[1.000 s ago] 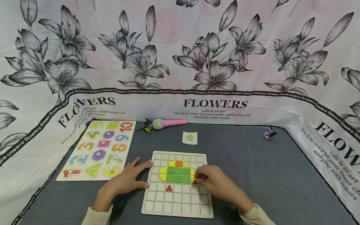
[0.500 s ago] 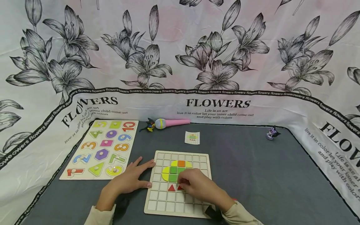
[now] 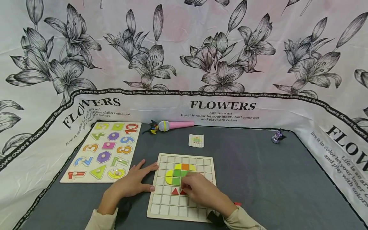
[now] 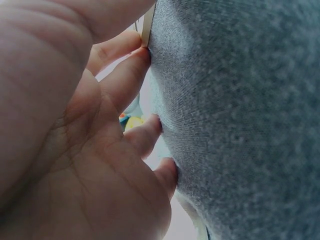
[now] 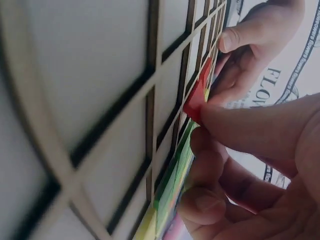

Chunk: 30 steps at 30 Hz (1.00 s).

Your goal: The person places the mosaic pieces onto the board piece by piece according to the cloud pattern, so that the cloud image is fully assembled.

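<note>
A wooden grid board (image 3: 164,209) lies on the grey table with green squares (image 3: 176,181), an orange square (image 3: 185,167) and yellow rounded pieces (image 3: 169,177) in its cells. One red triangle (image 3: 175,191) sits in a cell below them. Over the board, my right hand (image 3: 201,190) pinches a second red triangle (image 5: 195,102) between thumb and curled fingers, low against the grid beside the first; it hides part of the green pieces. My left hand (image 3: 130,183) rests at the board's left edge, fingers spread, with thumb and fingertip touching the rim.
A number puzzle board (image 3: 96,153) lies at the left. Behind the grid are a small pattern card (image 3: 196,140), a pink toy microphone (image 3: 176,125) and a small dark figure (image 3: 153,127). A purple figure (image 3: 278,136) stands far right. Another red piece (image 3: 237,203) lies by my right wrist.
My right hand has moved left across the board with the red triangle, from the right yellow piece to beside the first triangle. The left hand stays at the board's edge.
</note>
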Motion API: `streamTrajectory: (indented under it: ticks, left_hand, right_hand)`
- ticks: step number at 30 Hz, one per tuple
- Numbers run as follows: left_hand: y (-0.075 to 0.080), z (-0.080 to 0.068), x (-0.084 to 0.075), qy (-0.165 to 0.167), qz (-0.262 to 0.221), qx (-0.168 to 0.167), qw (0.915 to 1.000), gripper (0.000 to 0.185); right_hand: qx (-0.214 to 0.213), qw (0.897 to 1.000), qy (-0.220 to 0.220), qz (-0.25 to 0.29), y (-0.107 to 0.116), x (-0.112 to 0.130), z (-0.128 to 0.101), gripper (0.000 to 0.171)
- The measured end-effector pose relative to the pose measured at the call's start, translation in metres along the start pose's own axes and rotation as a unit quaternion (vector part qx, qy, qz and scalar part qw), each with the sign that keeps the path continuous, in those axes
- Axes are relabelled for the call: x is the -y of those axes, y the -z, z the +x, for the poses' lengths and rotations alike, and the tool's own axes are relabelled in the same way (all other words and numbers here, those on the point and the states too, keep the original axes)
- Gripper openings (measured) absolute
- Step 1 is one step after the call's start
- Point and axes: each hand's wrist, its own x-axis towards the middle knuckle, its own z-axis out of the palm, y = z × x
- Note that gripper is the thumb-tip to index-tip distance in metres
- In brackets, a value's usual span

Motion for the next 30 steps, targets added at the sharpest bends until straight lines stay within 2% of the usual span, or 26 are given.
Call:
streamTrajectory:
  ticks: [11,20,30]
  left_hand:
    - [0.002,-0.004,-0.003,-0.005,-0.009,-0.001,0.9999,0.082]
    - [0.001,-0.001,-0.003,-0.013,-0.007,0.001,0.9999,0.083]
    - [0.002,-0.001,0.003,-0.03,-0.019,0.002,0.9994,0.088]
  right_hand:
    - [0.044,0.999,-0.001,0.033,-0.003,0.0,0.002,0.019]
    - [-0.013,1.0,0.01,0.024,0.018,-0.004,-0.016,0.017]
    - [-0.043,0.999,-0.011,0.023,0.044,-0.021,-0.049,0.013]
